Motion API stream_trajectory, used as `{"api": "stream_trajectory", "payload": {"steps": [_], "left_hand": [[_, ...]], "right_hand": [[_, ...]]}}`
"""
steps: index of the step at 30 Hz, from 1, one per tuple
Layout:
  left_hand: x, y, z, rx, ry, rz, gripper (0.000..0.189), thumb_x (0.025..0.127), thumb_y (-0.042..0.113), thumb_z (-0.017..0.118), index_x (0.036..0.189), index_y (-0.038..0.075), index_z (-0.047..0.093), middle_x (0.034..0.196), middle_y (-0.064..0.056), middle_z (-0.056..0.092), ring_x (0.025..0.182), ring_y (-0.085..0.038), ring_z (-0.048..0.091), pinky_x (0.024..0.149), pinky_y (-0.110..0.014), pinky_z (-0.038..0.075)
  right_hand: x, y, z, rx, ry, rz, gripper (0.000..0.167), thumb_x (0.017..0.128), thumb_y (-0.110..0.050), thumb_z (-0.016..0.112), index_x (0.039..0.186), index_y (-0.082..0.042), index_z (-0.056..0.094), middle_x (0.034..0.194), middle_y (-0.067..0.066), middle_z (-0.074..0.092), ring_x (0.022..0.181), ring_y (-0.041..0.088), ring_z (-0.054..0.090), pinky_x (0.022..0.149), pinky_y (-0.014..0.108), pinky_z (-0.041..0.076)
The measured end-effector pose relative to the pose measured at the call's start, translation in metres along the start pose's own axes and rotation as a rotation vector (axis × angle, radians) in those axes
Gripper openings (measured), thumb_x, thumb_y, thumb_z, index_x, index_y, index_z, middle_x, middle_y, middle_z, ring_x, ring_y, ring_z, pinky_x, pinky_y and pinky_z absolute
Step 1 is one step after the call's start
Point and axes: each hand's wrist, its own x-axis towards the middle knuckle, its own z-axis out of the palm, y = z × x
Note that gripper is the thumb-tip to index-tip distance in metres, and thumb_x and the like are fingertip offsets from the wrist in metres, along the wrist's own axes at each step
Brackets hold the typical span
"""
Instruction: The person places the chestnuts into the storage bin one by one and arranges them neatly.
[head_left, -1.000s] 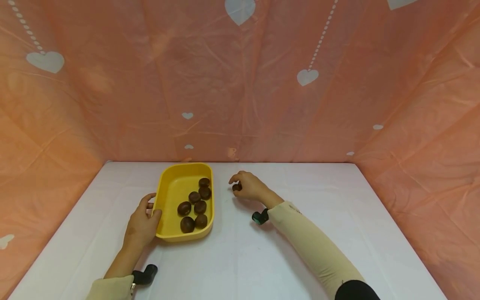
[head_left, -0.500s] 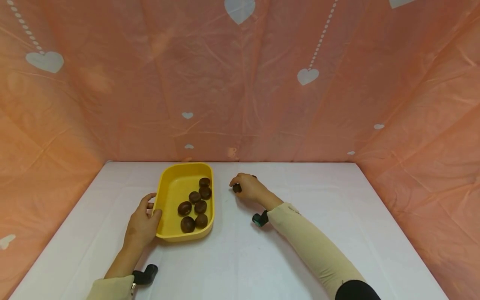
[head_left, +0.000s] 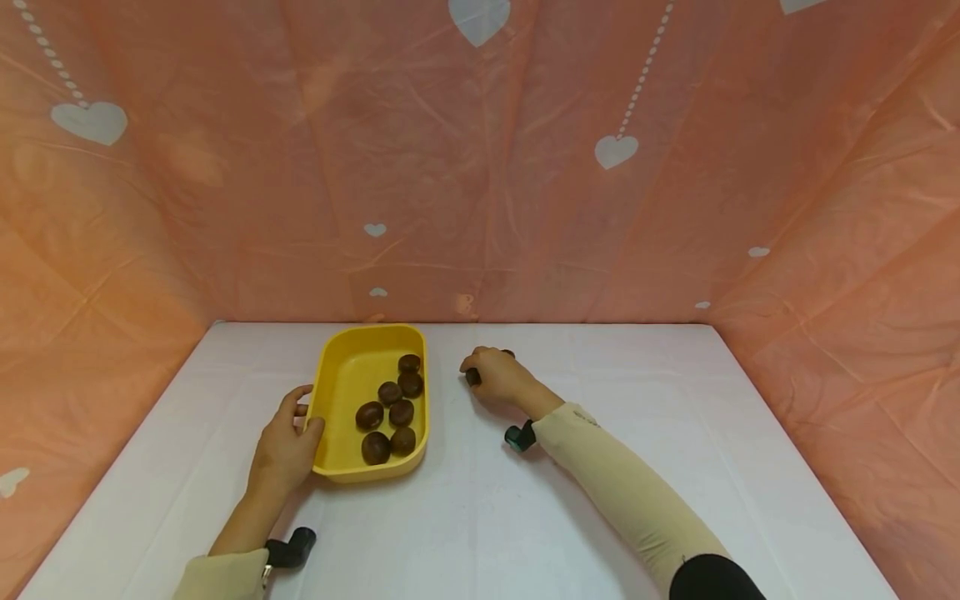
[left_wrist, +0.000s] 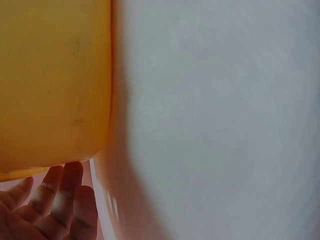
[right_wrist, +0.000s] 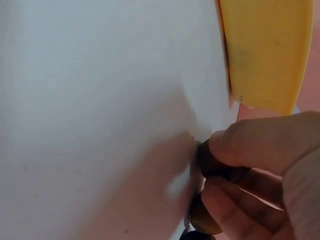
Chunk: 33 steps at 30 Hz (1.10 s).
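Observation:
My left hand [head_left: 285, 454] holds the yellow plastic tray [head_left: 330, 462] by its left side, thumb at the rim and fingers along the outer wall [left_wrist: 55, 100]. Several brown chestnuts [head_left: 369, 416] lie inside, mostly toward the right side. Right of the tray, my right hand [head_left: 501, 379] is low over the white table, pinching a chestnut [right_wrist: 214, 161] between thumb and fingers. A second chestnut [right_wrist: 204, 216] sits by the lower fingers in the right wrist view, with a dark piece of another [right_wrist: 197, 235] at the bottom edge. Behind the knuckles, part of a chestnut [head_left: 508, 353] peeks out.
The table [head_left: 465, 533] wears a white cover. Pink-orange sheeting [head_left: 525, 208] with pale hearts rises at its back and both sides. A black wrist mount [head_left: 291, 550] juts from the left sleeve, another mount [head_left: 521, 436] from the right.
The right hand's fingers have closed in on the chestnut, and the hand has lowered slightly. A bit of chestnut now shows behind its knuckles. The left hand and tray have stayed put.

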Motion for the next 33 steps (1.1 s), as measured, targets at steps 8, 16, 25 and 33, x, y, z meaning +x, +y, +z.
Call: {"api": "stream_trajectory", "payload": {"steps": [8, 16, 25, 33], "left_hand": [[0.001, 0.0, -0.001, 0.011, 0.008, 0.015, 0.053, 0.098, 0.023, 0.042, 0.148, 0.012, 0.03, 0.129, -0.02, 0.051, 0.099, -0.03, 0.056, 0.075, -0.033, 0.041], [0.0, 0.0, 0.0, 0.007, -0.003, -0.004, 0.053, 0.098, 0.024, 0.042, 0.148, 0.013, 0.03, 0.13, -0.019, 0.051, 0.1, -0.03, 0.056, 0.075, -0.032, 0.041], [0.0, 0.0, -0.001, -0.004, -0.013, -0.013, 0.053, 0.098, 0.024, 0.042, 0.149, 0.014, 0.029, 0.131, -0.02, 0.05, 0.103, -0.031, 0.056, 0.078, -0.035, 0.042], [0.0, 0.0, -0.001, -0.006, 0.001, 0.004, 0.053, 0.097, 0.024, 0.042, 0.148, 0.013, 0.031, 0.129, -0.02, 0.052, 0.101, -0.031, 0.056, 0.078, -0.035, 0.041]], "right_hand": [[0.001, 0.001, -0.001, 0.076, 0.029, 0.01, 0.032, 0.08, -0.006, 0.068, 0.111, -0.007, 0.071, 0.102, 0.006, 0.068, 0.088, 0.016, 0.06, 0.08, 0.03, 0.05], [0.003, -0.005, -0.009, 0.157, 0.088, -0.013, 0.029, 0.081, -0.008, 0.067, 0.11, -0.007, 0.071, 0.101, 0.006, 0.067, 0.081, 0.014, 0.06, 0.072, 0.027, 0.05], [0.01, -0.017, -0.019, 0.191, 0.129, -0.097, 0.031, 0.082, -0.008, 0.067, 0.113, -0.001, 0.068, 0.102, 0.007, 0.067, 0.089, 0.017, 0.063, 0.08, 0.026, 0.051], [0.019, -0.033, -0.03, 0.203, 0.156, -0.147, 0.034, 0.083, -0.01, 0.069, 0.116, -0.003, 0.067, 0.108, 0.007, 0.068, 0.094, 0.018, 0.063, 0.081, 0.025, 0.051]]}}
